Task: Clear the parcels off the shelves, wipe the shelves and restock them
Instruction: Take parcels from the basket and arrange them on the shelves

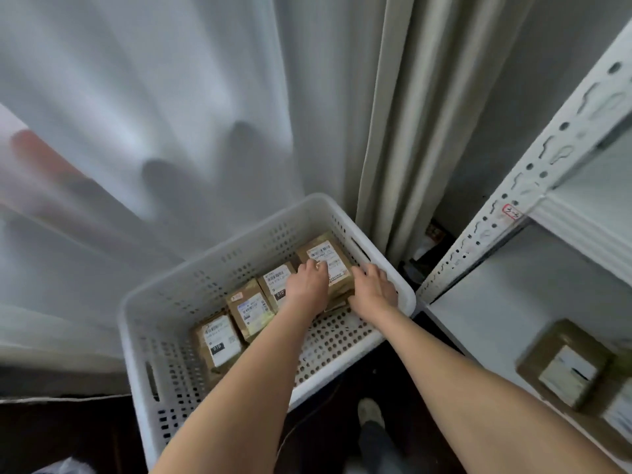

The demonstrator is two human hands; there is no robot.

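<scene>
Brown parcels lay in a row along the far wall of the white perforated basket. Left hand and right hand gripped opposite edges of the labelled parcel in its far right corner. Another boxed parcel sat on the metal shelf.

The far parcel is half covered by the left hand and right hand, label print unreadable. At four o'clock, shelf parcels are blurred and edge-cropped.

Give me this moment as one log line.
left hand: holds far parcel | right hand: holds same parcel | basket: row of parcels | shelf: brown box on it
</scene>
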